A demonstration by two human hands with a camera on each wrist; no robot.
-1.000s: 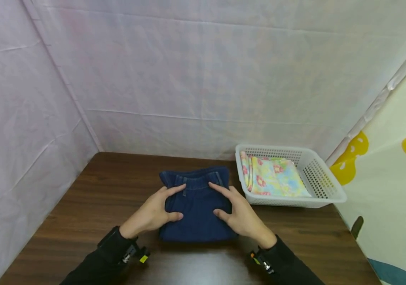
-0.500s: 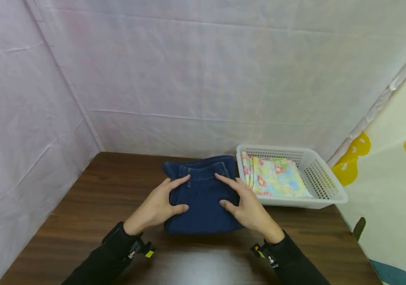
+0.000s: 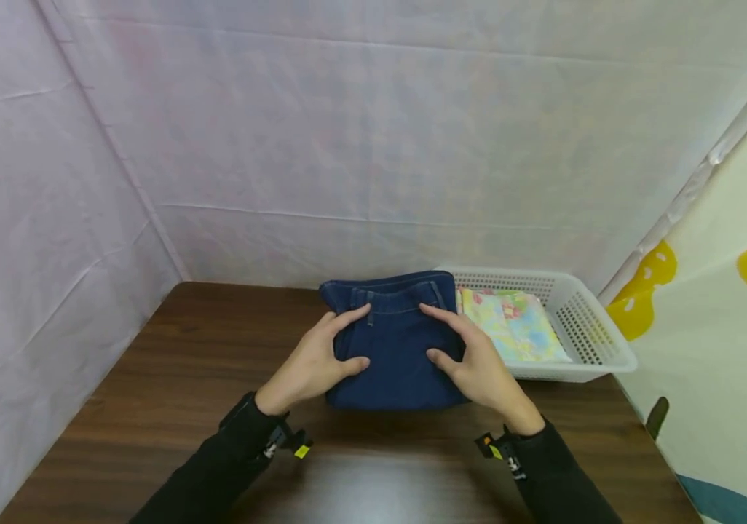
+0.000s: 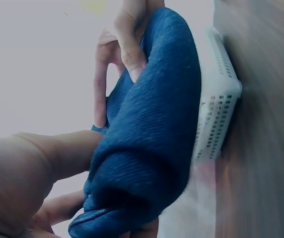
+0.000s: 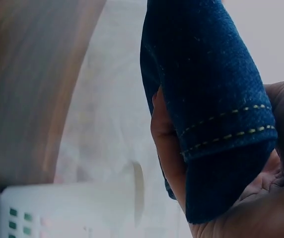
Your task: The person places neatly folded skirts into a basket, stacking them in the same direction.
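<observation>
Folded dark blue jeans [image 3: 400, 364] are held up over the table between both hands, the waistband with its belt loops at the far side. My left hand [image 3: 314, 360] grips the left side, thumb and index finger on top. On the opposite side my right hand [image 3: 481, 364] does the same. In the right wrist view, fingers [image 5: 168, 144] curl under the stitched edge of the jeans [image 5: 216, 84]. The left wrist view shows the thick rolled side of the jeans [image 4: 152, 119], raised off the tabletop. Most fingers are hidden beneath the denim in the head view.
A white perforated basket [image 3: 599, 335] stands at the table's back right corner, holding a folded floral cloth [image 3: 518, 327]. The jeans overlap its left end in the head view. The brown wooden table [image 3: 170, 378] meets white fabric walls [image 3: 360, 145] at the back and left.
Both hands have carried the folded jeans up, away from me and to the right, closer to the basket. The basket and the floral cloth have stayed put.
</observation>
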